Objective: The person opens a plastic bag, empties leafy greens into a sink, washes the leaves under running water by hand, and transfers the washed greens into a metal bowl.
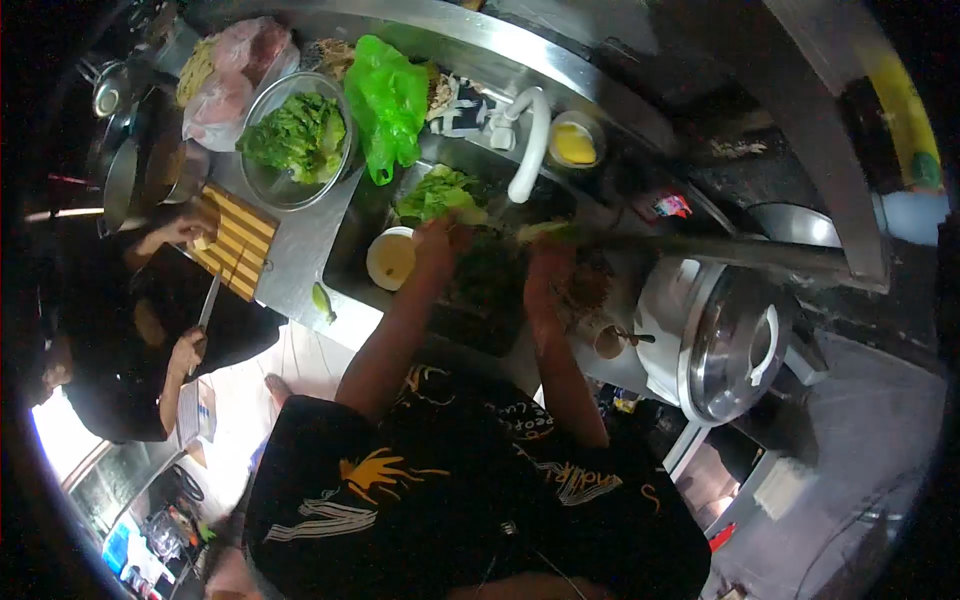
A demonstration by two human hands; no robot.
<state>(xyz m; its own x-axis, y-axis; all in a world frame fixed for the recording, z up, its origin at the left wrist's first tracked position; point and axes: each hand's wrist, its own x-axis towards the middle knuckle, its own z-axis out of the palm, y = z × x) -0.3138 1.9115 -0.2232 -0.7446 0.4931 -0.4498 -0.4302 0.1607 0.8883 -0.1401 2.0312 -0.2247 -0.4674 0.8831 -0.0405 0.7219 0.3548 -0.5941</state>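
Holding greens (546,232), both hands (437,236) (551,260), shirt (430,500) (lettering (525,422) blurred)

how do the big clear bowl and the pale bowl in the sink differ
The clear bowl is larger than the pale bowl. The clear bowl is heaped with leafy greens; the pale bowl shows none. The clear bowl is see-through, the pale bowl looks opaque. Both are round and open-topped.

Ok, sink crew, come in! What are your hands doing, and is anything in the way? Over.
Left hand at the leafy greens, grip unclear. Right hand holding a pale green leaf. White faucet close, just beyond the hands.
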